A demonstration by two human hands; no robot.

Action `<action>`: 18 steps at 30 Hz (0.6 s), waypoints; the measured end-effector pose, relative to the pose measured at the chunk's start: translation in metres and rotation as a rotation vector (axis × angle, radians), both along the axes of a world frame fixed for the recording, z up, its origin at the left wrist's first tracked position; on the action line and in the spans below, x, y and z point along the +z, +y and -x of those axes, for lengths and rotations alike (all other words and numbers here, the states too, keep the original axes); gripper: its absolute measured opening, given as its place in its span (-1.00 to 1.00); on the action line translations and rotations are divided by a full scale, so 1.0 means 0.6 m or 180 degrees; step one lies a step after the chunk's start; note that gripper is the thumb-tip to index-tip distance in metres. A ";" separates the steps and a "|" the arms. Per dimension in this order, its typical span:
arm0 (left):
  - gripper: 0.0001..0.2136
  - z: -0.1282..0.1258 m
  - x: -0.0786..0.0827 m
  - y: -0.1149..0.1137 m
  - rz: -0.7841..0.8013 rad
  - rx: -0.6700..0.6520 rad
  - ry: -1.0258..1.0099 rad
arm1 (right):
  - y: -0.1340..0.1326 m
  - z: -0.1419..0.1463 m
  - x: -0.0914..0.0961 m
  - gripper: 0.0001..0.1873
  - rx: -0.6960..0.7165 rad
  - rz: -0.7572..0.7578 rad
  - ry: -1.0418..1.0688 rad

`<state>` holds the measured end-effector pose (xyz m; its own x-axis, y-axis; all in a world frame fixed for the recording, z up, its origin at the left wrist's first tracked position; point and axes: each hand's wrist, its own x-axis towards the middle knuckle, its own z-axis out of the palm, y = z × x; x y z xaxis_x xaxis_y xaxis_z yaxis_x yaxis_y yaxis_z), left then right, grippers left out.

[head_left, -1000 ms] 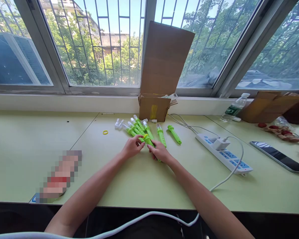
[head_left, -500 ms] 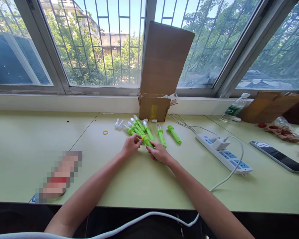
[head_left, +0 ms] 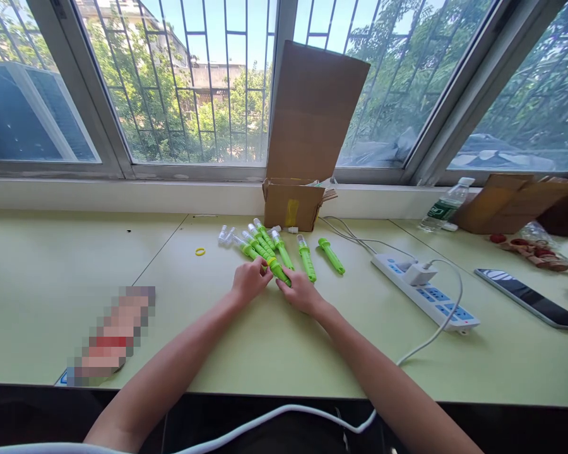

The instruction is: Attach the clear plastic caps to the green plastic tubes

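Both my hands meet at the middle of the pale green table (head_left: 52,277) over a bunch of green plastic sticks with clear tips (head_left: 265,243). My left hand (head_left: 249,282) is closed, its fingertips pinching the near end of the bunch by a yellow rubber band (head_left: 271,261) that wraps it. My right hand (head_left: 301,291) is closed too, gripping the bunch's lower end from the right. Two loose green sticks (head_left: 307,257) (head_left: 331,255) lie just right of the bunch. A spare yellow rubber band (head_left: 199,251) lies to the left.
An open cardboard box (head_left: 293,202) with a raised flap stands against the window sill. A white power strip (head_left: 426,291) with a charger and cable lies at the right, then a phone (head_left: 532,297), a water bottle (head_left: 447,205) and another box (head_left: 511,202). A blurred-out packet (head_left: 113,334) lies at the left.
Both hands have slid slightly away from me along the bunch, and the yellow band now sits round the green sticks just beyond my fingertips.
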<state>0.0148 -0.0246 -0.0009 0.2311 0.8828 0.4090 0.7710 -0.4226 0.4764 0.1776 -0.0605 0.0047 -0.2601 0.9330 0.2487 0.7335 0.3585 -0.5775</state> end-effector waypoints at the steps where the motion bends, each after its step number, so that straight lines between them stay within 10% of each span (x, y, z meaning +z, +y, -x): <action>1: -0.85 -0.001 0.001 -0.002 0.0011 0.0047 0.0064 | -0.001 0.002 -0.001 -0.66 -0.0028 -0.0086 -0.0097; 18: -0.79 -0.010 0.002 -0.009 0.0118 0.0439 0.0470 | -0.002 0.008 -0.004 -0.32 -0.0189 -0.0205 -0.1048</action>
<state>0.0207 -0.0303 0.0002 0.1620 0.9241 0.3462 0.8830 -0.2924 0.3672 0.1728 -0.0617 0.0021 -0.2818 0.9341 0.2193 0.8976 0.3374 -0.2838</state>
